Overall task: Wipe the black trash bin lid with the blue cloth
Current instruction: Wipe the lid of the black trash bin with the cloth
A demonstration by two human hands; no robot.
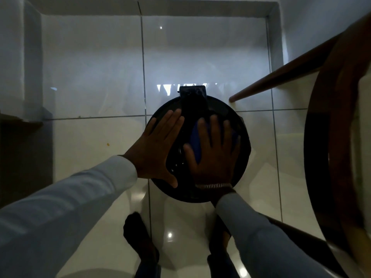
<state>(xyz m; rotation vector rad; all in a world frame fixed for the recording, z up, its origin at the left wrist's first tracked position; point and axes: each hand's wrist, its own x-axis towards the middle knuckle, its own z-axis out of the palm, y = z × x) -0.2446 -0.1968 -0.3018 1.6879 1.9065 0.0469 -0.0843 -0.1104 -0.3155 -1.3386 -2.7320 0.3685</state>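
Note:
A round black trash bin lid (218, 106) sits on the white tiled floor right below me, seen from above. My left hand (155, 147) lies flat on the lid's left side, fingers together and stretched out. My right hand (212, 153) presses flat on the blue cloth (195, 141), which lies on the middle-right of the lid. Only patches of the cloth show between and beside my fingers. A bracelet rings my right wrist.
A round wooden table (333, 149) with slanted legs (281, 75) stands close on the right, one leg foot near the bin. A dark cabinet edge (20, 137) is at the left. White walls close the far side. My two feet (140, 243) stand just behind the bin.

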